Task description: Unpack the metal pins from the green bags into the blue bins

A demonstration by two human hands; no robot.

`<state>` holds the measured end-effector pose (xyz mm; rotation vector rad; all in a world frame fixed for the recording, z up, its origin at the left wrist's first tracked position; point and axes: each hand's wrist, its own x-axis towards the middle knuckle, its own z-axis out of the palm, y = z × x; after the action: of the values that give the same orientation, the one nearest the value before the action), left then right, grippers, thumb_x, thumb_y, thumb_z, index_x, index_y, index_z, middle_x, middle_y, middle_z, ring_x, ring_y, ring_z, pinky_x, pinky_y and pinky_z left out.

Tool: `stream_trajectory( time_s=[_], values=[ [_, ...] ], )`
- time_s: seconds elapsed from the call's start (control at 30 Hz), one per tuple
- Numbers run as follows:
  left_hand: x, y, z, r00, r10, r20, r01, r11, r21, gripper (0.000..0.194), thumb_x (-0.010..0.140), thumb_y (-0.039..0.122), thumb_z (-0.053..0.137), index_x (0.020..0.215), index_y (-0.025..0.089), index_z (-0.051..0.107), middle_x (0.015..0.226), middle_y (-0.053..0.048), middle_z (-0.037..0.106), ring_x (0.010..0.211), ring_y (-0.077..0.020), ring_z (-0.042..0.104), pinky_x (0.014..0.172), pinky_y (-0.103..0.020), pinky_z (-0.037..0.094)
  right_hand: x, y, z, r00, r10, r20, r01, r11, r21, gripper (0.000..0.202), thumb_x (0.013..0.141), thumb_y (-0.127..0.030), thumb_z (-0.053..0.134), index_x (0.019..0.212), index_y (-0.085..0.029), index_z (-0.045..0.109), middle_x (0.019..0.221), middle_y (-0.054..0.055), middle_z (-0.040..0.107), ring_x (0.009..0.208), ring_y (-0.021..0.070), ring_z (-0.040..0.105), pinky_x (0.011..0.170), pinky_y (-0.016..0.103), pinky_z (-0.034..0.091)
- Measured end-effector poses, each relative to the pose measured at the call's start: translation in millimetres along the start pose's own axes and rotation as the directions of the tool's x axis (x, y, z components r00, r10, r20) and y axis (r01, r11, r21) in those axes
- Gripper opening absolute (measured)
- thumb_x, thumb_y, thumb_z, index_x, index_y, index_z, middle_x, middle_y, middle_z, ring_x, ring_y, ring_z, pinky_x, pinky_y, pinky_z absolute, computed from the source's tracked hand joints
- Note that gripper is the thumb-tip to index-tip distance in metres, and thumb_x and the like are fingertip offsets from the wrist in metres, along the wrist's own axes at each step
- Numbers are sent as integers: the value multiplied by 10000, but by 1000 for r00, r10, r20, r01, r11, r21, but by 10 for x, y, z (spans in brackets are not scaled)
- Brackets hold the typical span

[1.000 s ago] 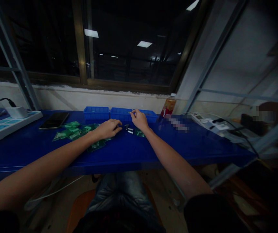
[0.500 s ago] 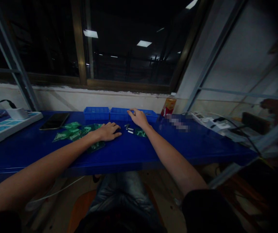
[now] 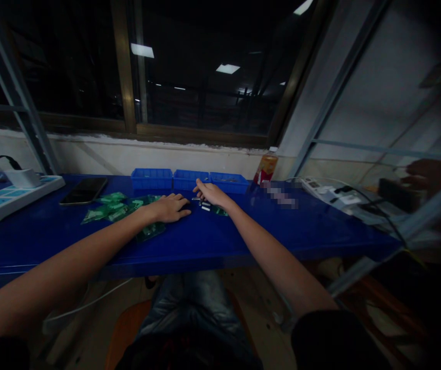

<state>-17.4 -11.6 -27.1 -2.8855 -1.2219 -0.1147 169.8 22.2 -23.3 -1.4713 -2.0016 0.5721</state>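
Observation:
My left hand (image 3: 171, 208) lies on the blue table with its fingers spread, beside a heap of green packets or boards (image 3: 114, 206); its forearm covers part of the heap. Just right of centre, my right hand (image 3: 210, 194) is low over the table, fingers bent down and closed at a small silvery metal piece (image 3: 196, 199). Close below that hand lie a few more shiny metal pieces (image 3: 205, 208). A flat green item (image 3: 219, 210) shows partly from under my right wrist.
Blue bins (image 3: 151, 180) stand in a row along the wall, with small parts in the right one (image 3: 228, 179). A drink bottle (image 3: 267, 167) is at their right. A phone (image 3: 84, 191) and a power strip (image 3: 16, 198) lie left; more plugs and cables (image 3: 340, 198) lie right.
My right hand has come down from the front of the middle bin towards me and left, to the metal pieces. Another silvery piece now shows at its fingertips. My left hand stays nearly in place.

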Motion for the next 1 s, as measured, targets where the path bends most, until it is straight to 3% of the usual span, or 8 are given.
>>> stream_trajectory(
  time_s=[0.17,0.33,0.47,0.57,0.63,0.8,1.0],
  values=[
    [16,-21,21,1000,5,-4,-5,1000,18,519,862,508,264,1236,200,449,1195,-124,499,1056,-299,475,854,-456,384,-23,-94,44,993,-4,122,-22,977,212,666,833,-641,208,911,-112,603,665,49,596,559,101,548,548,208,442],
    [17,-16,13,1000,0,7,0,1000,22,521,863,512,256,1248,212,435,1215,-122,487,1066,-295,473,860,-452,384,-50,-132,38,993,-8,120,-20,975,223,593,852,-598,258,901,-114,597,652,36,587,548,93,541,531,193,424],
    [14,-13,18,1000,-11,5,11,1000,9,510,867,497,256,1242,201,434,1257,-133,443,1096,-300,463,866,-458,385,-61,-132,36,995,-69,77,53,981,185,557,872,-559,252,921,-125,598,643,28,594,574,99,549,555,197,418],
    [16,-23,27,1000,18,-5,-18,1000,-8,454,879,429,269,1222,186,438,1369,-124,335,1158,-293,425,893,-443,379,-43,-92,15,984,-177,-11,177,984,25,486,884,-505,285,879,-142,607,661,21,607,624,107,559,613,208,414],
    [19,-31,27,999,52,-4,-52,998,-30,422,885,383,275,1222,178,425,1370,-106,351,1169,-269,422,921,-417,370,-15,-22,-30,968,-216,-125,202,972,-116,395,885,-439,334,883,-152,606,677,16,616,657,115,562,655,219,407],
    [9,-16,10,999,53,6,-52,997,-49,388,888,353,290,1215,181,412,1250,-96,487,1121,-234,471,925,-389,373,65,248,-184,941,-101,-324,33,977,-208,294,864,-314,376,1019,-153,568,722,31,633,665,136,573,687,249,413],
    [35,-34,63,995,71,-70,-78,992,-95,464,884,366,297,1303,166,296,1405,-116,321,1249,-229,357,973,-378,340,93,353,-202,936,-93,-339,1,965,-261,330,802,-194,372,1078,-144,546,801,53,639,713,154,576,735,274,424]
  ],
)
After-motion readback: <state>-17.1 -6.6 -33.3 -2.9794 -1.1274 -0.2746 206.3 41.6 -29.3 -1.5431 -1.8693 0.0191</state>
